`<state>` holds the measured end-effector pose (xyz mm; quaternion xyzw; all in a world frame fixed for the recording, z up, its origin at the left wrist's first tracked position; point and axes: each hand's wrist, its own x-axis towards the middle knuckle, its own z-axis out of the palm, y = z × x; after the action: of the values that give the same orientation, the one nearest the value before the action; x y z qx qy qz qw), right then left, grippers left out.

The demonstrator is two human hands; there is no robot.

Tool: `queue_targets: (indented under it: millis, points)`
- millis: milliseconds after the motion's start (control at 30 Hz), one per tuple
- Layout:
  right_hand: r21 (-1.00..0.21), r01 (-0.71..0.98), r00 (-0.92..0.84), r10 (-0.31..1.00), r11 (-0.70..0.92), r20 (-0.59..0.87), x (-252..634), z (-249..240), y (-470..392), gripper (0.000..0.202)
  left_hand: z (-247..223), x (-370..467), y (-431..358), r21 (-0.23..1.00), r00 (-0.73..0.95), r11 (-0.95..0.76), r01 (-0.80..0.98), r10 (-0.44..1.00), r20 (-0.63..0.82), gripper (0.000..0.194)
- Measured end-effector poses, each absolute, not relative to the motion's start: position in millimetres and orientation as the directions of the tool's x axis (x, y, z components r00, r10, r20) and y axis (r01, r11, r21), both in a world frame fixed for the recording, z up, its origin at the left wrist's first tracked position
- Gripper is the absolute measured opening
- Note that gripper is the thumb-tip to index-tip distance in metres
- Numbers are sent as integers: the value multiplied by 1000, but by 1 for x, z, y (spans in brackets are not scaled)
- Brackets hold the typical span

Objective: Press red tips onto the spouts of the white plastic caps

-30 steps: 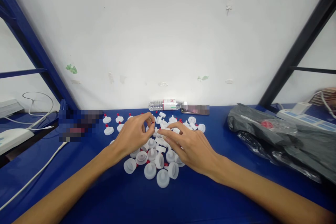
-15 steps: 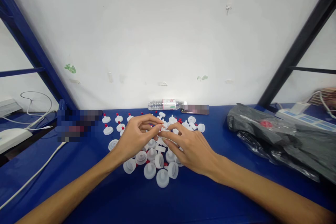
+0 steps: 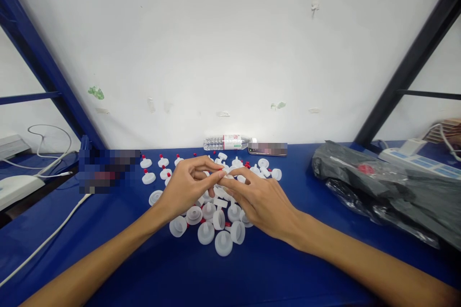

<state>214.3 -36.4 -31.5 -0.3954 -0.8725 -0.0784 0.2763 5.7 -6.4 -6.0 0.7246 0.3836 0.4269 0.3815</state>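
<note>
1. Your left hand [image 3: 189, 180] is making a narrow pinch, thumb and index finger holding a small red plastic tip [image 3: 221, 170].
2. Your right hand [image 3: 262, 201] is curving in from the other side, its fingertips nearly together; whether it is gripping anything you cannot tell, the fingers hiding it.
3. Key relation: the tip is sitting where both sets of fingertips are meeting, nearer the left hand, with the right index fingertip just beside it; contact there is unclear. Its long axis is too small to read.
4. Both hands are hovering over a pile of translucent white round plastic caps with nozzles [image 3: 205, 233]; on the nearest caps, nozzles are pointing up, while others are lying tilted.
5. Left of your left hand, white caps with red tips [image 3: 148, 178] are standing upright on the blue desk [image 3: 216, 283].
</note>
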Motion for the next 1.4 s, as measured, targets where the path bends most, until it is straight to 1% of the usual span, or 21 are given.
queue_targets:
  millis: [167,300,400,500,567,633,733,933,1100,1233,1400]
  points:
    - [-142,713,-498,638,687,588,213,-30,-37,38,3,4,-6,853,243,-454,259,885,397,25]
    - [-187,718,-461,659,671,595,214,-29,-38,37,6,-5,3,796,144,-489,358,871,471,26]
    - [-183,708,-474,651,682,594,214,-31,-38,34,6,-16,13,684,82,-498,533,835,544,27]
    - [-184,677,-487,621,713,615,214,-31,-38,31,6,-30,26,517,69,-435,737,810,582,25]
    - [-188,656,-482,596,732,642,215,-31,-39,28,6,-38,35,415,92,-384,825,815,571,24]
    - [-189,643,-477,582,742,659,215,-31,-39,27,5,-46,42,354,105,-341,871,833,543,22]
    - [-189,636,-482,577,748,660,215,-31,-39,26,5,-53,48,313,77,-272,910,853,516,19]
    - [-186,631,-504,580,753,640,215,-32,-40,24,10,-63,50,200,-39,-83,976,842,538,20]
    - [-207,603,-515,574,771,637,215,-32,-40,24,7,-74,60,162,-64,-12,987,890,451,19]
    - [-218,586,-526,572,780,629,213,-32,-41,24,1,-78,66,158,-70,11,987,925,373,15]
    - [-215,591,-529,574,778,625,213,-33,-40,24,-4,-80,68,162,-82,31,986,946,314,12]
